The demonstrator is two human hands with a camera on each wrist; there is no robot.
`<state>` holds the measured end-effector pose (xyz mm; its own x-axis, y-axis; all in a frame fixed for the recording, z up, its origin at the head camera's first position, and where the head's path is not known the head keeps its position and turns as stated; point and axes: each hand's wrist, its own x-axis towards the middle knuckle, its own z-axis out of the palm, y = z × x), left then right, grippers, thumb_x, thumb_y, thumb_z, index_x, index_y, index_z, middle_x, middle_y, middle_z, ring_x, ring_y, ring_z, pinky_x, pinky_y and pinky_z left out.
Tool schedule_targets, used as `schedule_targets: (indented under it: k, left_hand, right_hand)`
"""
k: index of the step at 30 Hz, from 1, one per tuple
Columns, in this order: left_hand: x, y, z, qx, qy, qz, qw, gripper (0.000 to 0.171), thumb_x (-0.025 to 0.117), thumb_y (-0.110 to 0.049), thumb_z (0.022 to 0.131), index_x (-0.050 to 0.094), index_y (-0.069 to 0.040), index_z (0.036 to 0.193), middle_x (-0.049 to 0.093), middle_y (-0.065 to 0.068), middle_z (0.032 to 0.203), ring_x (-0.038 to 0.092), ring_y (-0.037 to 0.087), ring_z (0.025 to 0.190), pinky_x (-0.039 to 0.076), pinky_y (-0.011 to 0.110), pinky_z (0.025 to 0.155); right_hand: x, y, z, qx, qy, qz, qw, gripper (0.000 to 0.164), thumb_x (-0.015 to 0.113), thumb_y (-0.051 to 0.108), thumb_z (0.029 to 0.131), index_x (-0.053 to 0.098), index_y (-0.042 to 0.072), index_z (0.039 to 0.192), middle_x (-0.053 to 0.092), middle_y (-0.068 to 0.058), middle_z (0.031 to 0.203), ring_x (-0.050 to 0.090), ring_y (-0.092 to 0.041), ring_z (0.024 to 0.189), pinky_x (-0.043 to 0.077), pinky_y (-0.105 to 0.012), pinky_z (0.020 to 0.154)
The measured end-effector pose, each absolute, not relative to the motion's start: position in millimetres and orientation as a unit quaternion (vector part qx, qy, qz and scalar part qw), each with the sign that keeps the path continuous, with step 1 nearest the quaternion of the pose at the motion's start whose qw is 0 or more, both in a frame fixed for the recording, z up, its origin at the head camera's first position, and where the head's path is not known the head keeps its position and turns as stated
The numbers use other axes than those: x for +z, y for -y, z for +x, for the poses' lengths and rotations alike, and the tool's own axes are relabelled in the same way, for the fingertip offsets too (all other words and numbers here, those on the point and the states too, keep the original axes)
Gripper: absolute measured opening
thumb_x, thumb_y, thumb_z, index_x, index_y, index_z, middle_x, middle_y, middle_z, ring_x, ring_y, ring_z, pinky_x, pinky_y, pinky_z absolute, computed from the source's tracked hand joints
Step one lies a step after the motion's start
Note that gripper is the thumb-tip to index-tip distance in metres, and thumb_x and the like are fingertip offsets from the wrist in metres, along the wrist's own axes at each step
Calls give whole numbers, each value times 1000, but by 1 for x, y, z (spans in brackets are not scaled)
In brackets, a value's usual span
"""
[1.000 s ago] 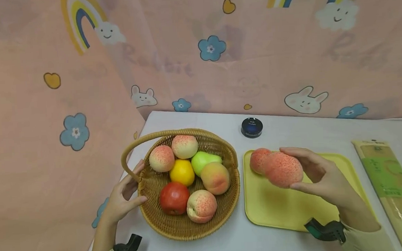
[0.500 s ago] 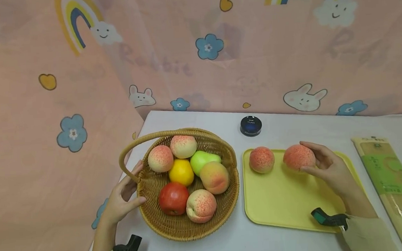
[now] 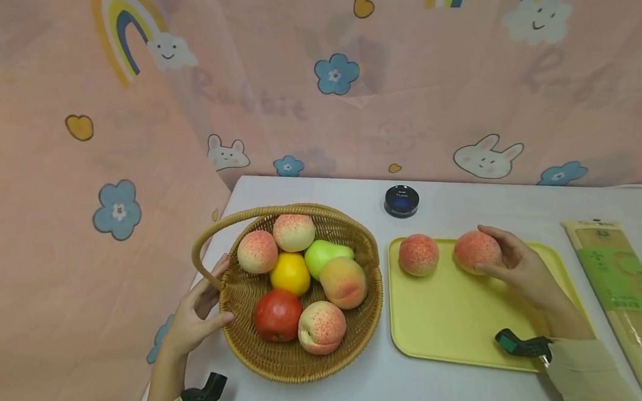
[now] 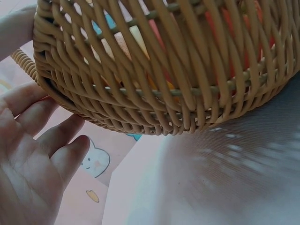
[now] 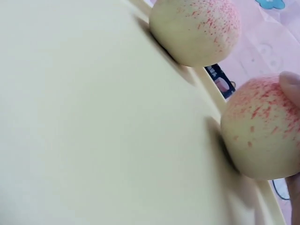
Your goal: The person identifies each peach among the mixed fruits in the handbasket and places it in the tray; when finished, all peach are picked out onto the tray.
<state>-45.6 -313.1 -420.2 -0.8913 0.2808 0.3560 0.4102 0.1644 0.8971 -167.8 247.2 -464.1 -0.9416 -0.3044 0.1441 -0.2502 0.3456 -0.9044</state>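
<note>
**Seemingly down, not yet let go**

Head: right of centre, the right hand [image 3: 526, 274] grips a peach [image 3: 475, 252] at the tray [image 3: 444, 322]; another peach [image 3: 419, 255] sits free, upper left on it. Seven fruits [image 3: 289, 274] lie in the basket [image 3: 287, 363], centre-left.

Left wrist: the left hand [image 4: 30, 159], far left, touches the basket, fingers loosely extended.

Right wrist: the held peach, right edge, seems to rest on the tray; placing looks nearly done, release left.
</note>
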Motion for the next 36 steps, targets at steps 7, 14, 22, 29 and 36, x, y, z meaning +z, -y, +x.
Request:
schedule_targets:
  k: [7, 14, 22, 29, 36]
  left_hand:
    - [-422, 315, -46, -606, 758, -235, 57, 81, 68, 14, 75, 27, 11, 144, 14, 28, 154, 30, 14, 142, 37, 19, 106]
    - [-420, 314, -44, -606, 762, -222, 55, 81, 68, 14, 75, 28, 9, 145, 14, 26, 155, 29, 14, 142, 36, 19, 107]
    - [-418, 312, -46, -607, 760, -229, 51, 80, 68, 13, 76, 28, 8, 145, 13, 29, 154, 27, 18, 143, 36, 20, 107]
    - [-417, 312, -46, -605, 761, -229, 51, 79, 69, 11, 77, 27, 10, 144, 13, 30, 154, 28, 16, 143, 37, 20, 107]
    - [-417, 312, -46, -602, 765, -224, 47, 80, 68, 13, 77, 28, 8, 145, 13, 27, 155, 27, 17, 143, 37, 20, 107]
  right_hand:
    - [-463, -250, -165, -507, -845, -141, 90, 80, 68, 16, 88, 20, 15, 152, 23, -17, 154, 30, 13, 122, 33, 3, 87]
    - [-457, -249, -163, -504, -848, -139, 83, 87, 69, 13, 87, 13, 14, 153, 14, -18, 158, 17, -2, 142, 23, 5, 94]
    - [-433, -240, -142, -498, -852, -160, -31, 86, 71, 0, 82, 23, 15, 152, 23, 2, 157, 17, 6, 140, 19, 1, 103]
    - [-399, -215, -119, -581, -760, -289, -40, 82, 63, -28, 70, 29, -10, 143, 35, -12, 151, 32, -6, 139, 26, -9, 109]
    - [-382, -180, -96, -552, -763, -335, -20, 82, 69, -23, 68, 34, -7, 141, 39, -11, 148, 34, -5, 137, 29, -11, 108]
